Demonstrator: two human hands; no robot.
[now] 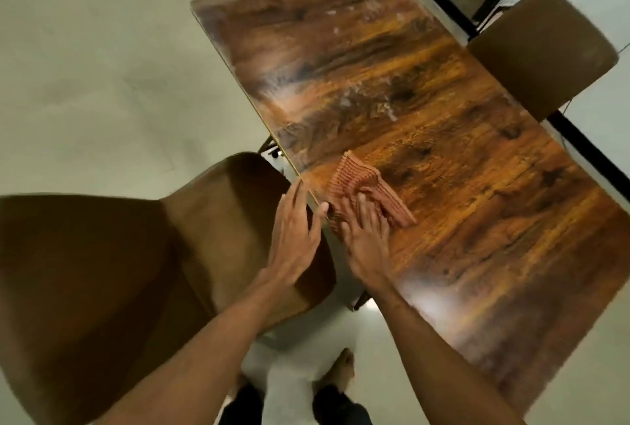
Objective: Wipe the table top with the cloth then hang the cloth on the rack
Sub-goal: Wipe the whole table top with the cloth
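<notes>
My right hand (366, 240), fingers (364, 211) straight, presses the striped cloth (354, 179) at the surface's (443, 152) edge, left hand (293, 223) flat alongside: mid-wipe, sweep onward next.

Desk (426, 124): a long rectangular top with dark brown and orange wood grain, running from the near right to the far middle of the view.
Desk surface: pale smears across the far half, and a soft glare patch near the left edge at the near end.
Cloth (354, 182): reddish-orange, ribbed and rumpled, lying on the desk just inside its left edge, in the near half.
Floor (85, 66): pale and smooth, showing on both sides of the desk.
Left chair (119, 271): brown, standing on the floor against the desk's left edge.
Right chair (542, 49): brown, standing at the desk's right edge, farther off.
</notes>
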